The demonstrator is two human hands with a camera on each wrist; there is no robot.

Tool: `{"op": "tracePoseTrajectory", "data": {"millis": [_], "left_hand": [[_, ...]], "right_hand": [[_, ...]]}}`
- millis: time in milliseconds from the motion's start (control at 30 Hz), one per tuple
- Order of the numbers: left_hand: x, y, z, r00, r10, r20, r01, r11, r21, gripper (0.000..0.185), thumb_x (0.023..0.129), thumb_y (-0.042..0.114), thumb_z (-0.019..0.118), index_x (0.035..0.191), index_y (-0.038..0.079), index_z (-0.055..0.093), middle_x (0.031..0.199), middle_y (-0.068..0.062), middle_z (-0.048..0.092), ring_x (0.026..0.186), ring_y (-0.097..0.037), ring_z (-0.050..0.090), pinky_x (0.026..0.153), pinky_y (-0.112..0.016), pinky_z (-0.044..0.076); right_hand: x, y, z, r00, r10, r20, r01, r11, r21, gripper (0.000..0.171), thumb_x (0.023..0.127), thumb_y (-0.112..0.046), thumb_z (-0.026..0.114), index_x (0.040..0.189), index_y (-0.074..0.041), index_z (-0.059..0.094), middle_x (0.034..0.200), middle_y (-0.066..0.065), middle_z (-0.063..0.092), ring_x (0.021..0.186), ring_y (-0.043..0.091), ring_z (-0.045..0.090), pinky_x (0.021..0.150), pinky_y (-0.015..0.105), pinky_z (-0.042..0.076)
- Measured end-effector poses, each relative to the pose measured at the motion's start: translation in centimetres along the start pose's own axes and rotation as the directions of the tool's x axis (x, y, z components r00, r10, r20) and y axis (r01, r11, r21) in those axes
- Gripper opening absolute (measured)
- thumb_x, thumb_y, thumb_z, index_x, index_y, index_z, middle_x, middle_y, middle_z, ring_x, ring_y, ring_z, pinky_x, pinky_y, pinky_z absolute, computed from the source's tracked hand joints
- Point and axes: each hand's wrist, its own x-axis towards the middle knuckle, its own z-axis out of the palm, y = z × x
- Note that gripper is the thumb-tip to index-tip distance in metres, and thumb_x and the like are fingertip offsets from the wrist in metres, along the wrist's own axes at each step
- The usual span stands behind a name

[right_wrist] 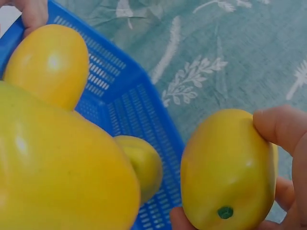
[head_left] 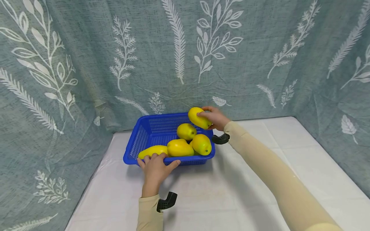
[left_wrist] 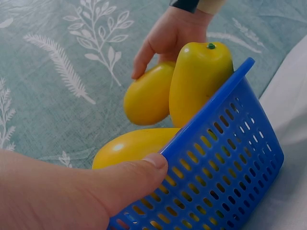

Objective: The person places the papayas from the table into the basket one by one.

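Note:
In the head view, my right hand (head_left: 216, 118) holds a smooth yellow oblong fruit (head_left: 198, 117), mango- or papaya-like, above the back right corner of a blue plastic basket (head_left: 132, 141). Thumb and fingers wrap round the fruit (right_wrist: 229, 167) in the right wrist view, where its green stem end shows. My left hand (head_left: 156, 169) grips the basket's front rim, the thumb (left_wrist: 144, 168) lying against the outer side. Several similar fruits lie in the basket: a long one (head_left: 153, 150) by my left fingers, others at front middle (head_left: 180, 148), front right (head_left: 201, 144) and behind (head_left: 186, 132).
The basket stands on a table with a white cloth (head_left: 219, 199), near its back edge. A green-grey curtain (head_left: 144, 64) with white leaf prints hangs behind and at both sides. Each wrist carries a black device (head_left: 221, 139).

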Motion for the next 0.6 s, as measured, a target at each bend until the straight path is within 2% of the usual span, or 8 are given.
{"op": "tracePoseTrajectory", "data": {"millis": [233, 367, 600], "left_hand": [[0.0, 0.1, 0.0, 1.0, 0.002, -0.005, -0.002, 1.0, -0.013, 0.058, 0.086, 0.054, 0.075, 0.117, 0.005, 0.073, 0.116, -0.025, 0.066, 0.127, -0.056, 0.043, 0.114, -0.081, 0.002], [0.0, 0.2, 0.0, 1.0, 0.005, -0.008, -0.005, 1.0, -0.026, 0.058, 0.086, 0.053, 0.075, 0.117, 0.004, 0.073, 0.116, -0.026, 0.066, 0.127, -0.056, 0.043, 0.114, -0.081, 0.001], [0.0, 0.0, -0.1, 1.0, 0.003, -0.005, -0.003, 1.0, -0.028, 0.058, 0.086, 0.053, 0.075, 0.117, 0.004, 0.073, 0.116, -0.026, 0.066, 0.127, -0.057, 0.043, 0.114, -0.081, 0.0]], "right_hand": [[0.2, 0.7, 0.7, 0.997, 0.04, -0.064, -0.039, 0.999, 0.023, 0.068, 0.101, -0.03, 0.061, 0.159, -0.013, 0.03, 0.159, 0.016, 0.038, 0.137, 0.036, 0.048, 0.111, 0.051, 0.049], [-0.1, 0.8, 0.8, 0.995, 0.049, -0.084, -0.047, 0.999, 0.022, 0.069, 0.101, -0.029, 0.061, 0.16, -0.012, 0.029, 0.16, 0.016, 0.038, 0.142, 0.04, 0.045, 0.112, 0.05, 0.047], [-0.8, 1.1, 0.1, 0.997, 0.053, -0.058, -0.053, 0.999, 0.004, 0.068, 0.102, -0.029, 0.059, 0.16, -0.011, 0.028, 0.159, 0.018, 0.04, 0.141, 0.04, 0.048, 0.111, 0.049, 0.049]]}}
